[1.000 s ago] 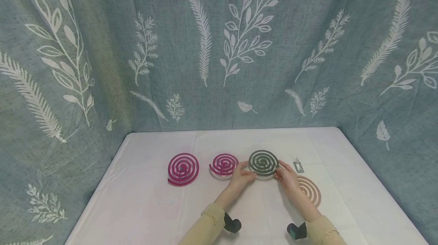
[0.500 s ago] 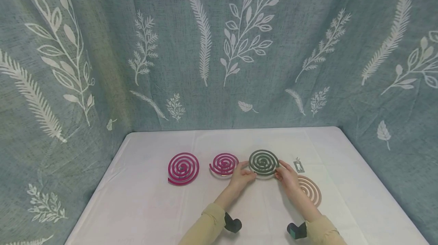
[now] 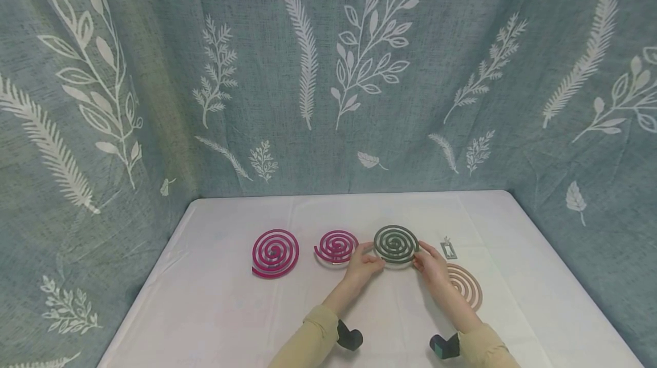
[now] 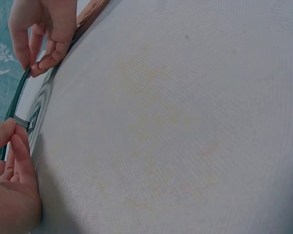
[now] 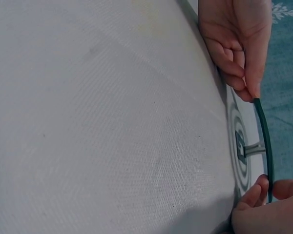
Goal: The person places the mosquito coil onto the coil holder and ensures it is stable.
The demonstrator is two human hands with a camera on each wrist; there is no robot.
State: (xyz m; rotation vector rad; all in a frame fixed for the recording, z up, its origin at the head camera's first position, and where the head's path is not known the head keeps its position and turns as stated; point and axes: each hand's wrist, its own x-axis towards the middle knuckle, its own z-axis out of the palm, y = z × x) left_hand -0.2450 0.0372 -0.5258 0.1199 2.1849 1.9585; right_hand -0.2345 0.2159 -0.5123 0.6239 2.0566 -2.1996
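A dark green mosquito coil point(image 3: 394, 244) is level above the table, on a small metal stand point(image 5: 255, 148) that shows beneath it in both wrist views. My left hand point(image 3: 361, 270) pinches its left rim between thumb and fingers. The opposite rim is pinched by my right hand point(image 3: 433, 270). Edge-on in the right wrist view, the coil casts ring-shaped shadows on the cloth under it. To the left, a magenta coil point(image 3: 337, 246) stands raised, partly behind my left fingers. Farther left is another magenta coil point(image 3: 275, 252).
A brown coil point(image 3: 478, 294) lies on the white table point(image 3: 205, 299), partly hidden by my right forearm. Behind it lies a loose metal stand point(image 3: 448, 250). Patterned teal curtains point(image 3: 318, 151) enclose the back and sides. Dark camera mounts point(image 3: 350, 338) sit at both wrists.
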